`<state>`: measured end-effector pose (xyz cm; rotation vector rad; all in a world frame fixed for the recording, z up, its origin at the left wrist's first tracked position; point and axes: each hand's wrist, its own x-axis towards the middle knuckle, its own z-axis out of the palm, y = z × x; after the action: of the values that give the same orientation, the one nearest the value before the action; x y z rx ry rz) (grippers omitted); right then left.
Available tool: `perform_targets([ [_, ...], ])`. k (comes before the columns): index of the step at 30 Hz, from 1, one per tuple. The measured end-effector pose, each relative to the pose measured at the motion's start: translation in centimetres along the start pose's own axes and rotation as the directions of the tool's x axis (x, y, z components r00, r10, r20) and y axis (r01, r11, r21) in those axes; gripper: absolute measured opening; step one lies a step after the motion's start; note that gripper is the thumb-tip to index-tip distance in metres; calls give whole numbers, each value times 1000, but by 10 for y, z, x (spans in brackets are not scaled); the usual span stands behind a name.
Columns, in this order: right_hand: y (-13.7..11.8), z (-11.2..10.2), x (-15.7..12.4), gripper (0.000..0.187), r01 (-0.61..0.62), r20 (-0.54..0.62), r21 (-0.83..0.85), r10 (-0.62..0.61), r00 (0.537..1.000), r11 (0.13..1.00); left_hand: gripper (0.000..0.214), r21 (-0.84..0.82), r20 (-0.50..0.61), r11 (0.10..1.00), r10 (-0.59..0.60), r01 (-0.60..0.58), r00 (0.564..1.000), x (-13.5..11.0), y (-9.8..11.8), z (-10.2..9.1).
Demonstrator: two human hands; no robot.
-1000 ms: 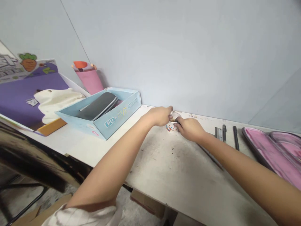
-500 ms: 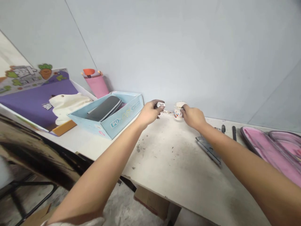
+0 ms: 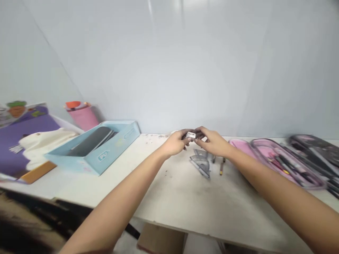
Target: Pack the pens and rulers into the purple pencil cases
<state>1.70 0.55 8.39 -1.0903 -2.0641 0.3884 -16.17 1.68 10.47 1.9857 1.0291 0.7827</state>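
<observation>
A small white block with dark marks on its near face (image 3: pixel 191 135) is held up above the table, between both hands. My left hand (image 3: pixel 175 143) pinches its left side between thumb and fingers. From the other side my right hand (image 3: pixel 212 141) closes its thumb and fingertips on the block's right end. What kind of thing the block is, I cannot make out. Behind the left hand a pale rim (image 3: pixel 173 132) peeks out, mostly hidden. Below the right hand lie clear plastic set squares (image 3: pixel 200 164) and a dark pen-like stick (image 3: pixel 221 168).
A light blue box (image 3: pixel 116 150) holding a grey case (image 3: pixel 91 143) stands left, beside a pink holder (image 3: pixel 84 118) and a purple display box (image 3: pixel 34 125) with white cloth (image 3: pixel 46 141). An open pink pencil case (image 3: pixel 286 158) lies right. Dark crumbs dot the white table (image 3: pixel 164 197).
My right hand has let go of the paper cup and come to the block in my left hand. The view has swung right, bringing more of the pencil case into sight.
</observation>
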Motion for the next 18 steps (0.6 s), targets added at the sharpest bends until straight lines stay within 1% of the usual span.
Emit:
perform_targets([
  [3,18,-40,-30,24,-69,-79,-76,63,995,995,42,-15,100,998,68,-67,993,30,20,45],
  [5,33,-69,-49,23,-122,-126,-150,104,987,981,41,17,137,994,107,-110,985,52,34,76],
  [8,56,-111,-73,23,-169,-159,-259,131,979,951,37,157,137,969,169,-190,976,86,56,118],
  [11,80,-145,-91,24,-205,-173,-355,152,973,912,34,350,158,893,241,-283,958,118,77,155],
  [14,106,-169,-104,27,-255,-192,-445,187,963,859,35,478,200,805,291,-352,936,148,85,187],
  [16,125,-178,-109,29,-299,-203,-507,225,953,809,35,526,200,763,319,-376,927,165,81,206],
  [18,144,-180,-111,30,-346,-213,-560,273,938,753,35,565,200,731,328,-382,923,180,70,223],
])
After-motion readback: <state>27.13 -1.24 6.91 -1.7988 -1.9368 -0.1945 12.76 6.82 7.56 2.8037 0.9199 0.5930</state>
